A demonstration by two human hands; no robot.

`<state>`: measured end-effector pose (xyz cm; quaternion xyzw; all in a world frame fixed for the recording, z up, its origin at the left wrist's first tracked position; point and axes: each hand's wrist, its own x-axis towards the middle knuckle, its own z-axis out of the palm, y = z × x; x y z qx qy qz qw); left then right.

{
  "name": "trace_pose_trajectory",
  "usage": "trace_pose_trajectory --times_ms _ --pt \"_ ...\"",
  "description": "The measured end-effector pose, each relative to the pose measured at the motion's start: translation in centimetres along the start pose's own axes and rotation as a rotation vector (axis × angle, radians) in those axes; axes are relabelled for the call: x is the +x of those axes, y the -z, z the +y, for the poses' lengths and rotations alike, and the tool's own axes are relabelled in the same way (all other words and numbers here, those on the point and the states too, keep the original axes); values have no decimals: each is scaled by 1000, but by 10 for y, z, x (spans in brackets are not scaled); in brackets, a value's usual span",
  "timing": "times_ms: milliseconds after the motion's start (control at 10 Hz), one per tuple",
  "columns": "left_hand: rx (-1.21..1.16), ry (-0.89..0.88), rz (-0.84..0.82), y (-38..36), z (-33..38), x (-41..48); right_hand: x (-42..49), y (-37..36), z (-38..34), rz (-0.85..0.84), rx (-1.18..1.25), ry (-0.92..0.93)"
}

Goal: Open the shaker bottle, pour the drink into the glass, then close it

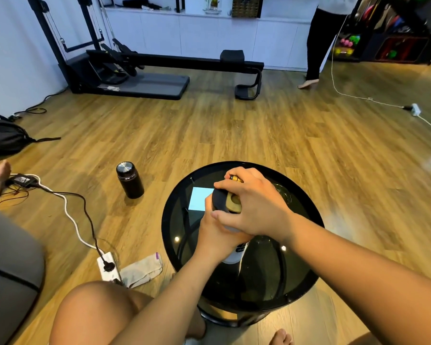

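The shaker bottle (235, 255) stands upright on the round black glass table (306, 270); only its white lower body and its black lid (220, 199) with a tan flip cap show. My left hand (215, 236) wraps the bottle's body from the left. My right hand (253, 207) lies over the lid from the right, fingers curled on it. A clear glass (284, 194) stands on the table just behind my right hand, mostly hidden by it.
A pale blue square (199, 199) shows on the table left of the lid. On the wooden floor stand a dark flask (130, 180), a power strip with cables (107, 266) and a grey cloth (142, 270). Another person (316, 46) stands at the back right.
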<state>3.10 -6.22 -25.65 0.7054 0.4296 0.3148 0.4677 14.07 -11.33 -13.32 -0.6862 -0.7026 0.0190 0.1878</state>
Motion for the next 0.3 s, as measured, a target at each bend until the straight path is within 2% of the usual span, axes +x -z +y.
trace_pose_trajectory --times_ms 200,300 --pt "-96 47 -416 64 24 -2 5 18 -3 -283 -75 -19" --pt "-146 90 -418 120 64 10 9 48 -5 -311 210 -91"
